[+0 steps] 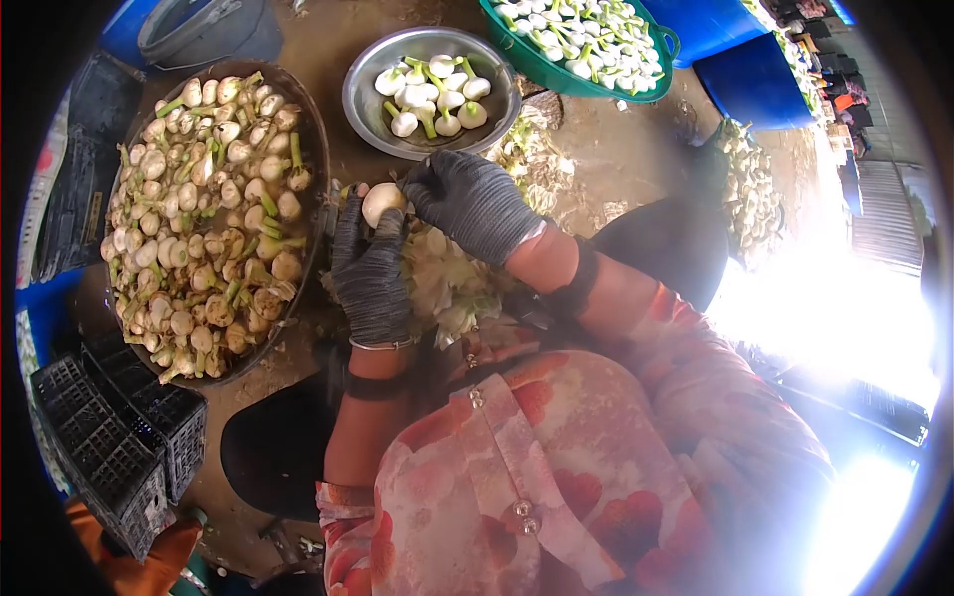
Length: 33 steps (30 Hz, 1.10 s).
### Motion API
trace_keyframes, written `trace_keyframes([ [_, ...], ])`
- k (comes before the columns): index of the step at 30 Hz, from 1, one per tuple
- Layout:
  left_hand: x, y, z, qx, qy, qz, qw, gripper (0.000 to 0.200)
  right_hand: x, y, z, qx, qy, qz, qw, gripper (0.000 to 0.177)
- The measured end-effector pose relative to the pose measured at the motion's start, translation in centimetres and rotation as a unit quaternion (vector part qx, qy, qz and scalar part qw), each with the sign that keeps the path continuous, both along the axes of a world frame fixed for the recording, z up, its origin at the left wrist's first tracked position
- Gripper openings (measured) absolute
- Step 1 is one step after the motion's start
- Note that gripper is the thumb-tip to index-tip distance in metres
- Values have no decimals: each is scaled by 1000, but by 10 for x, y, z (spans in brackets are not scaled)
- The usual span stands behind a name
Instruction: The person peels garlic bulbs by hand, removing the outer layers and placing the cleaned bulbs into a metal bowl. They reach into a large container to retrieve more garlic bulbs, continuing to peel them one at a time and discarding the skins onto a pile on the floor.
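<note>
My left hand (373, 273), in a dark grey glove, grips a pale round bulb (383, 204) between thumb and fingers. Just to its right, my right hand (472, 204), also gloved, has its fingers curled together close to the bulb; whatever they hold, if anything, is hidden. Above both hands stands a metal bowl (357, 117) with several peeled white bulbs (437, 94) with green stems. A large round tub (320, 189) on the left is full of brownish unpeeled bulbs (204, 238). Pale peelings (447, 283) lie beneath my hands.
A green basket (596, 87) of white bulbs is at the top, beside blue containers (755, 84). Black crates (94, 437) stand at lower left, a grey bucket (214, 35) at upper left. More peelings (750, 189) lie at right. Strong glare covers the right side.
</note>
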<state>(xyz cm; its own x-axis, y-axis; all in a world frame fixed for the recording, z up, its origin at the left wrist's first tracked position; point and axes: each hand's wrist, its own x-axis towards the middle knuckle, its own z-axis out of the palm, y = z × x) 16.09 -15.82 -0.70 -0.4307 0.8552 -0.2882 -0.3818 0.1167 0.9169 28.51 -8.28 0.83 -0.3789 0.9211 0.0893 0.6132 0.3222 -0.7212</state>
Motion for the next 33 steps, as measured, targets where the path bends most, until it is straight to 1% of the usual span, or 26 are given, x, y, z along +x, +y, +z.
trace_keyframes([
  [2,-1,0,-4,-1,7,7,1000,46,0,-2,8,24,-21,29,999,17],
  [5,-2,1,1,-22,107,-24,994,47,-3,-6,4,74,-55,12,996,18],
  [7,-6,-2,-9,44,203,-54,977,47,-3,-3,14,-1,-90,15,996,20],
  [8,-5,-2,-12,59,191,-62,978,47,-1,0,19,-37,-107,17,993,23],
  [9,-4,-3,-13,74,178,-70,979,47,3,5,17,-90,-73,6,993,25],
  [10,-3,-1,-1,68,107,-70,989,46,6,12,12,-143,-38,-3,989,26],
  [11,-5,-1,0,85,13,-76,993,46,10,20,5,-194,-1,-11,981,28],
  [12,-6,0,1,97,-81,-78,989,45,15,25,-11,-220,54,-57,972,26],
  [13,-13,0,-9,131,-197,-84,968,45,25,31,-27,-211,-32,-58,975,25],
  [14,-18,2,-15,165,-310,-89,932,45,36,39,-40,-199,-118,-57,971,24],
  [15,-19,4,-15,152,-266,-78,949,45,43,45,-44,-184,-202,-57,960,24],
  [17,-18,3,-14,117,-179,-51,976,45,41,37,-29,-132,-75,-68,986,22],
  [18,-16,3,-10,125,-116,-57,984,45,39,31,-19,-105,-12,-75,992,21],
  [21,-10,7,-9,95,58,-69,991,46,24,17,24,70,43,32,996,20],
  [23,-7,9,-8,74,173,-73,979,46,20,10,34,87,16,52,995,17],
  [24,-7,8,-9,78,271,-84,956,46,17,7,36,94,4,63,994,16],
  [25,-7,8,-10,81,366,-86,923,46,15,4,34,102,-10,52,993,15],
  [26,-9,7,-12,100,493,-98,859,45,12,1,31,109,-24,40,993,13],
  [28,-7,6,-12,108,555,-111,817,43,11,-1,26,117,-50,26,992,13],
  [29,-4,6,-7,98,498,-113,854,42,9,-1,24,116,-61,24,991,14],
  [30,-5,4,-6,97,500,-118,852,43,8,-2,22,115,-71,21,991,15],
  [31,-5,2,-5,96,503,-123,850,43,6,-3,20,104,-50,14,993,16],
  [32,-8,2,-6,107,563,-129,809,44,6,-3,20,97,-29,5,995,18],
  [33,-9,3,-6,119,597,-140,781,45,7,0,21,92,-10,-3,996,20],
])
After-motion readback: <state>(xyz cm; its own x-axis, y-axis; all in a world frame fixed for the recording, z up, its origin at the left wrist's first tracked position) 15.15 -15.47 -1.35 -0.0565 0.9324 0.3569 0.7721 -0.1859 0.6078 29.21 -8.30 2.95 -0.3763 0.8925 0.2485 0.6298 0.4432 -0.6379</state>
